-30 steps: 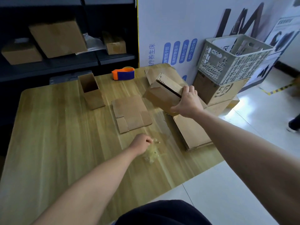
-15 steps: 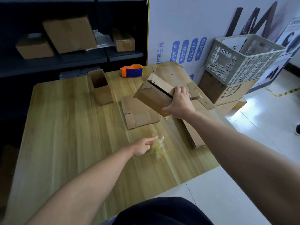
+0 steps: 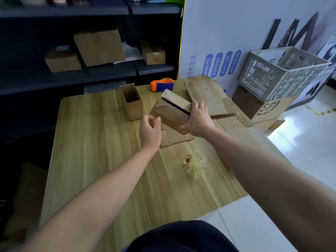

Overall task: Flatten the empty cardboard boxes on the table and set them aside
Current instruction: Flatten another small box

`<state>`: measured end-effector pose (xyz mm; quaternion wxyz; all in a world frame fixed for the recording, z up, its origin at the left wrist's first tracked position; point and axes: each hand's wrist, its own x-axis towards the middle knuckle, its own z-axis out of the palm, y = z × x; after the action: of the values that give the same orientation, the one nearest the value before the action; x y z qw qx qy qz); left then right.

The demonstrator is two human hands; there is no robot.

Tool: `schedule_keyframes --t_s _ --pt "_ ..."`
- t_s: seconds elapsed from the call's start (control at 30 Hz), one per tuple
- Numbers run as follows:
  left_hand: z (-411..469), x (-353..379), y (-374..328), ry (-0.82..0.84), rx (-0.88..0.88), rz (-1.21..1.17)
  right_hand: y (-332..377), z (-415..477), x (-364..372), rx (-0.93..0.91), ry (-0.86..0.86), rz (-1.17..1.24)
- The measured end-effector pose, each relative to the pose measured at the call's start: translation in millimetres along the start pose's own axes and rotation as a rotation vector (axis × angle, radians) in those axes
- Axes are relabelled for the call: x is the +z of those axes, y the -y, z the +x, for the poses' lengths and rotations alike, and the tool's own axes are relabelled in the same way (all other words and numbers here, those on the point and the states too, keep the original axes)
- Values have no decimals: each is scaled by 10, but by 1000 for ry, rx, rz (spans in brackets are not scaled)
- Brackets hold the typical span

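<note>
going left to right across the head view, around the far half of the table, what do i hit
upright open box → left hand → tilted box gripped by the right hand → flattened cardboard sheets → plastic crate

The white wall panel (image 3: 227, 33) carries a vertical line of blue Chinese characters (image 3: 192, 67) ending 养生床. Beside it, four blue pill-shaped labels (image 3: 221, 63) hold white text: 智能干预 and a string starting APP are legible, the others only partly. The carton (image 3: 251, 104) beneath the crate (image 3: 283, 75) bears a round logo, unreadable.
</note>
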<state>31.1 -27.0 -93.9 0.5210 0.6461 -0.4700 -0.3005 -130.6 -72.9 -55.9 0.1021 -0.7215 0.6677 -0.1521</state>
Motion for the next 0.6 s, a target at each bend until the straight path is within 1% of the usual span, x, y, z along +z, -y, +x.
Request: schedule_keyframes --t_s 0.03,0.1,0.2,0.27,0.37,0.47,0.6 --pt "54 -70 -62 -68 15 -57 68 -15 43 -13 14 -13" --pt "153 -217 -114 -79 -17 -117 214 -65 151 -44 52 -34" --pt "249 -437 56 -20 -184 -29 450 -192 385 -92 146 -24" --pt "247 -587 263 -47 -289 39 581 -291 562 -102 257 11" --pt "168 -835 552 -85 -446 54 700 -418 792 -90 426 126" --pt "85 -1031 701 -66 -526 10 777 -479 910 -56 435 217" --pt "-3 -1149 760 -21 -539 -70 863 -499 958 -39 457 183"
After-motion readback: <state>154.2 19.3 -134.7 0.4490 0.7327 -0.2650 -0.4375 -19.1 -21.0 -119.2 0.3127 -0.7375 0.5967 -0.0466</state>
